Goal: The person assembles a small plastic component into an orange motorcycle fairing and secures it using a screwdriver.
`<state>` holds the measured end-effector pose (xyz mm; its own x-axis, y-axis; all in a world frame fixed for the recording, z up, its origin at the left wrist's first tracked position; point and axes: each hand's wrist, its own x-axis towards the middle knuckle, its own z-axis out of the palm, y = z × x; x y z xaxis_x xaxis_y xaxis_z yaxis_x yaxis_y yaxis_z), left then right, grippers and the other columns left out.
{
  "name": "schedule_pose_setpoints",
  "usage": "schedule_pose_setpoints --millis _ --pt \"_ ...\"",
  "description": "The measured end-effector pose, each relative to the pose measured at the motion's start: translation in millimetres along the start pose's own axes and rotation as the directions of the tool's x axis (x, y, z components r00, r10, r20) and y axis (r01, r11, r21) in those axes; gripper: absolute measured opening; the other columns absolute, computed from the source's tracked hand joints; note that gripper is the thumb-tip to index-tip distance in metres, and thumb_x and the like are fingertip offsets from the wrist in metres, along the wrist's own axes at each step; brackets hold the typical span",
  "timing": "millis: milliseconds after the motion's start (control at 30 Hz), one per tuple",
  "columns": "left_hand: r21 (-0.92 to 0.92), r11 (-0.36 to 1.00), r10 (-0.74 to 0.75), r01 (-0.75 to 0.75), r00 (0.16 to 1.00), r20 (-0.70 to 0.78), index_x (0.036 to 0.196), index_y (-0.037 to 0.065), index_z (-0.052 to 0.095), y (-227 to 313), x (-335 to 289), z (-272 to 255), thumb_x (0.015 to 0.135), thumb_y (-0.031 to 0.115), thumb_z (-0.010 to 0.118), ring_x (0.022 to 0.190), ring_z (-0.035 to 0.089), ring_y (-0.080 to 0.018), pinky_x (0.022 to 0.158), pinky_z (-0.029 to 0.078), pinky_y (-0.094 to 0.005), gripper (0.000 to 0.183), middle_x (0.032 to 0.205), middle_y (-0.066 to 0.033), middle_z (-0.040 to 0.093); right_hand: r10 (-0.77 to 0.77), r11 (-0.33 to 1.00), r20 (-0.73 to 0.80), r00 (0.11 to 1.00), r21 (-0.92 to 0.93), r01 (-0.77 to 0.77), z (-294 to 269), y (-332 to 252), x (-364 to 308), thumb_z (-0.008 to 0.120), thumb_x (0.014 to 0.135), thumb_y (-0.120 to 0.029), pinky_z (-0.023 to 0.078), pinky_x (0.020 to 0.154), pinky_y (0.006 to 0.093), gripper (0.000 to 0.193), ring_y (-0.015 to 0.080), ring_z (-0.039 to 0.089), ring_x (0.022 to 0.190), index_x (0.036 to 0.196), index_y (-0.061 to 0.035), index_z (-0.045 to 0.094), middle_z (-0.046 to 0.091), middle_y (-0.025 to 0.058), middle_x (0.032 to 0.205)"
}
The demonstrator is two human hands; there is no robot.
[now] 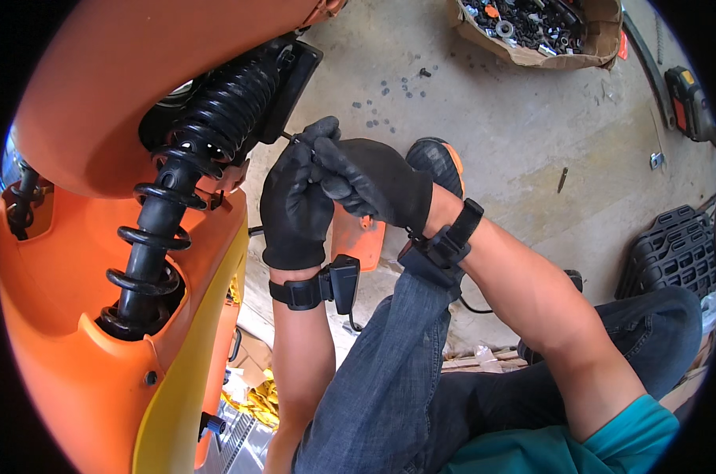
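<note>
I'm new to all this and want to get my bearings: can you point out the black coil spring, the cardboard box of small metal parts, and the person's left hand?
black coil spring [186,162]: head view, on the middle coils.
cardboard box [603,47]: head view, on its right wall.
left hand [295,207]: head view, on the back of the black glove.

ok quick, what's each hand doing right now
left hand: closed, fingers pinching a thin dark tool beside the black spring.
right hand: closed, fingers wrapped over the left hand's fingertips at the same tool.

Bright, even daylight on the concrete floor [484,118], soft shadows only; sharp in the middle, edges bending and darkening into a black fisheye rim.
</note>
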<state>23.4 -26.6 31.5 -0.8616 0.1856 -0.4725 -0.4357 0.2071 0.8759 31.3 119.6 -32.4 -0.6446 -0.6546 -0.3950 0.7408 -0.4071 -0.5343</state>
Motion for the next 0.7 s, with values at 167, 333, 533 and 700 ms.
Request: schedule_pose_setpoints --millis 167,333,533,700 --pt "0.087 0.996 -0.005 0.007 1.000 -0.031 0.143 -0.006 0.049 -2 -4 -4 0.108 0.021 0.044 0.129 0.054 -0.0235 0.110 0.043 -0.0351 0.044 0.144 -0.0152 0.053 -0.528 0.779 -0.259 0.809 -0.526 0.341 21 4 -7 0.053 0.102 -0.030 0.051 0.077 0.0463 0.030 0.0405 0.065 0.089 0.110 -0.0021 0.058 0.066 0.0221 0.092" --pt "-0.205 0.977 -0.060 0.053 0.998 -0.029 0.143 -0.004 0.049 -4 0 -3 0.108 0.019 0.043 0.128 0.055 -0.0234 0.111 0.043 -0.0353 0.043 0.146 -0.0145 0.053 -0.599 0.642 -0.242 0.763 -0.715 0.277 25 5 -11 0.054 0.100 -0.018 0.052 0.079 0.0456 0.022 0.0418 0.065 0.090 0.115 -0.0013 0.057 0.065 0.0224 0.098" --pt "-0.444 0.889 -0.142 0.113 0.989 -0.033 0.141 -0.009 0.049 -2 -1 -1 0.109 0.020 0.043 0.126 0.055 -0.0193 0.108 0.043 -0.0308 0.044 0.143 -0.0159 0.055 -0.656 0.492 -0.141 0.741 -0.825 0.279 23 4 -10 0.057 0.100 -0.019 0.053 0.070 0.0443 0.022 0.0396 0.066 0.081 0.112 -0.0008 0.057 0.065 0.0215 0.090" --pt "-0.347 0.931 -0.132 0.109 0.990 -0.042 0.142 -0.007 0.049 -3 0 -3 0.108 0.018 0.044 0.129 0.054 -0.0221 0.110 0.043 -0.0334 0.042 0.145 -0.0141 0.054 -0.559 0.628 -0.179 0.810 -0.729 0.272 18 10 -2 0.057 0.100 -0.017 0.053 0.068 0.0439 0.020 0.0386 0.066 0.077 0.112 -0.0012 0.057 0.065 0.0223 0.087"
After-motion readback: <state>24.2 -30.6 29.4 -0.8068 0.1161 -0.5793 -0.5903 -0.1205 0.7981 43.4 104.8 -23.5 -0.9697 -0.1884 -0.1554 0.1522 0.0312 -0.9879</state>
